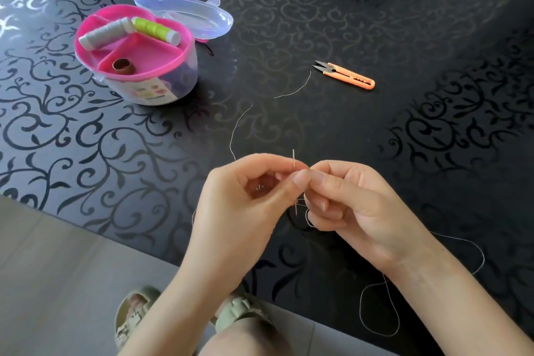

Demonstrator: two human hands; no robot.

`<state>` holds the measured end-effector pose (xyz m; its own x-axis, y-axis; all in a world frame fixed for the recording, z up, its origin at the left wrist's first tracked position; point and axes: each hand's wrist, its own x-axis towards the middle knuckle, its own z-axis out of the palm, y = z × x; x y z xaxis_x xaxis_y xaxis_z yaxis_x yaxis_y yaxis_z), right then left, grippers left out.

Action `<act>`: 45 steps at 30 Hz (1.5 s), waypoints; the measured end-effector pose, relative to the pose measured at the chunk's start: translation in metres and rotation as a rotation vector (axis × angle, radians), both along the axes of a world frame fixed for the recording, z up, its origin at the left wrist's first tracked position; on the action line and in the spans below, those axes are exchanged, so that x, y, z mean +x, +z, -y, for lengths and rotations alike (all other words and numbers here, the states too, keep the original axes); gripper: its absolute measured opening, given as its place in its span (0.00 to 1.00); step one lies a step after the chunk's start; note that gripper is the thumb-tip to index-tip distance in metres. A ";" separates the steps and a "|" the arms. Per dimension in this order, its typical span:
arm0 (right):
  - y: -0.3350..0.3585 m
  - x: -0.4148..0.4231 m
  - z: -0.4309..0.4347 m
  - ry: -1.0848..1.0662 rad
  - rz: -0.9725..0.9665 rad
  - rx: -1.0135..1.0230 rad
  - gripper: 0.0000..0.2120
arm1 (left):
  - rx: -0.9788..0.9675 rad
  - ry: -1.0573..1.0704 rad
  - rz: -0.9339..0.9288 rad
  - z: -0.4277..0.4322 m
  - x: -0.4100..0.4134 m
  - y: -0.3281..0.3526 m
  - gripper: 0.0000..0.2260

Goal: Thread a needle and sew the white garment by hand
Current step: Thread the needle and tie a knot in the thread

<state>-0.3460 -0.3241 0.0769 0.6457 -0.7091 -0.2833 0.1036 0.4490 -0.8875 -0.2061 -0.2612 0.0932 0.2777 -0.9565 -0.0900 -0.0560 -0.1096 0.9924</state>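
My left hand (pixel 239 205) pinches a thin steel needle (pixel 294 157) upright between thumb and forefinger, its top end sticking up above the fingers. My right hand (pixel 355 211) pinches pale grey thread (pixel 378 309) right beside the needle. The thread loops down over the table's near edge and trails off to the right. A loose thread end (pixel 238 127) curls up from behind my left hand. No white garment is in view.
A pink sewing box (pixel 135 52) with a grey spool (pixel 105 33), a lime spool (pixel 156 30) and a thimble (pixel 124 66) stands at the back left, clear lid (pixel 185 14) open. Orange thread snips (pixel 346 76) and a cut thread piece (pixel 294 88) lie on the black patterned table (pixel 404 139).
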 end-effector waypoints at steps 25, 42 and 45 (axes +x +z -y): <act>-0.003 -0.001 -0.012 -0.182 -0.321 -0.670 0.04 | 0.023 0.126 0.246 0.000 -0.006 -0.005 0.12; 0.001 -0.001 -0.006 -0.212 -0.184 -0.401 0.07 | 0.191 -0.023 -0.079 -0.003 -0.002 -0.006 0.05; 0.001 -0.002 -0.005 -0.199 -0.170 -0.376 0.06 | 0.163 0.013 -0.090 -0.003 -0.003 -0.005 0.04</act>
<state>-0.3477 -0.3187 0.0779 0.4531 -0.8885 -0.0727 -0.0056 0.0787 -0.9969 -0.2089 -0.2582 0.0884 0.2740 -0.9235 -0.2683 0.0346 -0.2693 0.9624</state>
